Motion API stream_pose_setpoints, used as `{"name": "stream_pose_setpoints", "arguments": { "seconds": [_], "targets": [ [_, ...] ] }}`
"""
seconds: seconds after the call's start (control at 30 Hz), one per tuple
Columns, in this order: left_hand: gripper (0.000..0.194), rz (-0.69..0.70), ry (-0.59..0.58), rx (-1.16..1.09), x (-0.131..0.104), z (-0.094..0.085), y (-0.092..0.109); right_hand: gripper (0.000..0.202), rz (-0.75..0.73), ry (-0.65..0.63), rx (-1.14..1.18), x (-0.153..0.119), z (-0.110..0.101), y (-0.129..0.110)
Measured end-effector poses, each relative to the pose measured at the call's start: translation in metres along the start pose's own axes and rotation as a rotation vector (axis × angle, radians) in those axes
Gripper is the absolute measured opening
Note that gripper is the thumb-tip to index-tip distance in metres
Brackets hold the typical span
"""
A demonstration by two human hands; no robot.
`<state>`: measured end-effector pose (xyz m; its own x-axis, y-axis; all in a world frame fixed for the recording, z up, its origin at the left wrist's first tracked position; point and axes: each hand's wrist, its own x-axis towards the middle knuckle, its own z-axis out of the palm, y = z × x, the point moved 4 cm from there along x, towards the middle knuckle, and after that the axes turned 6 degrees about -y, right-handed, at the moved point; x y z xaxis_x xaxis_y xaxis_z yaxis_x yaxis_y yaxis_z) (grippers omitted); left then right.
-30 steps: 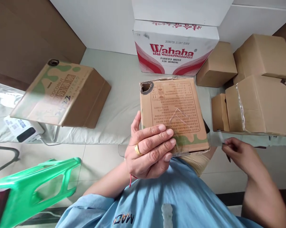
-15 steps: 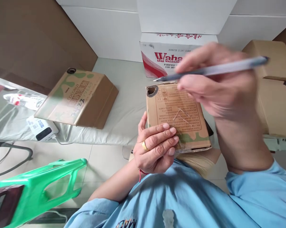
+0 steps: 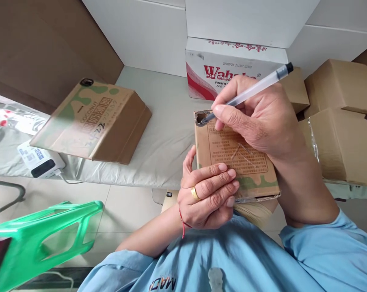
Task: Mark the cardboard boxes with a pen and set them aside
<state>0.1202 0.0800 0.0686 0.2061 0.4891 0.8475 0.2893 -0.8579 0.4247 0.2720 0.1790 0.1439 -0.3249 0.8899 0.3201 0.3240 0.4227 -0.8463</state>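
A small brown cardboard box [image 3: 250, 166] with printed text and green patches is tilted up in front of my body. My left hand [image 3: 209, 194], with a ring on one finger, holds it by the near left corner, fingers laid across its face. In my right hand [image 3: 253, 115] is a pen [image 3: 259, 86] with a clear barrel and a black end, pinched between thumb and fingers. Its tip meets the dark-edged hole [image 3: 201, 118] at the box's far left corner. Whether the tip is inside the hole or on its rim, I cannot tell.
On the cloth-covered table [image 3: 168, 121] a similar coconut carton [image 3: 110, 125] lies to the left, beside a white power bank-like device [image 3: 40, 160]. A white Waha-printed carton [image 3: 198, 81] stands behind. Brown boxes [image 3: 344, 138] sit right; a green stool [image 3: 70, 235] stands lower left.
My right hand has brought the pen down to the box's corner hole, turning the pen steeper. My left hand still holds the box. The view has shifted slightly.
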Motion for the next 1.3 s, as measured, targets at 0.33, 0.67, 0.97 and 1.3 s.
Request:
{"name": "stream_pose_setpoints", "arguments": {
  "seconds": [0.33, 0.67, 0.97, 1.3],
  "targets": [
    [0.019, 0.019, 0.005, -0.036, -0.0006, -0.0006, 0.0006, 0.027, 0.034, 0.09, -0.076, -0.0004, -0.0026, -0.0001],
    [0.019, 0.018, 0.004, -0.043, -0.0014, -0.0006, -0.0003, 0.027, 0.031, 0.163, -0.066, -0.0015, -0.0043, 0.005],
    [0.019, 0.003, 0.011, -0.023, -0.0014, 0.0003, -0.0002, 0.021, 0.056, 0.048, -0.081, 0.0028, -0.002, 0.0065],
    [0.021, 0.004, 0.016, -0.036, -0.0051, 0.0014, -0.0012, 0.019, 0.034, 0.18, -0.153, 0.0003, -0.0045, 0.0058]
  ]
}}
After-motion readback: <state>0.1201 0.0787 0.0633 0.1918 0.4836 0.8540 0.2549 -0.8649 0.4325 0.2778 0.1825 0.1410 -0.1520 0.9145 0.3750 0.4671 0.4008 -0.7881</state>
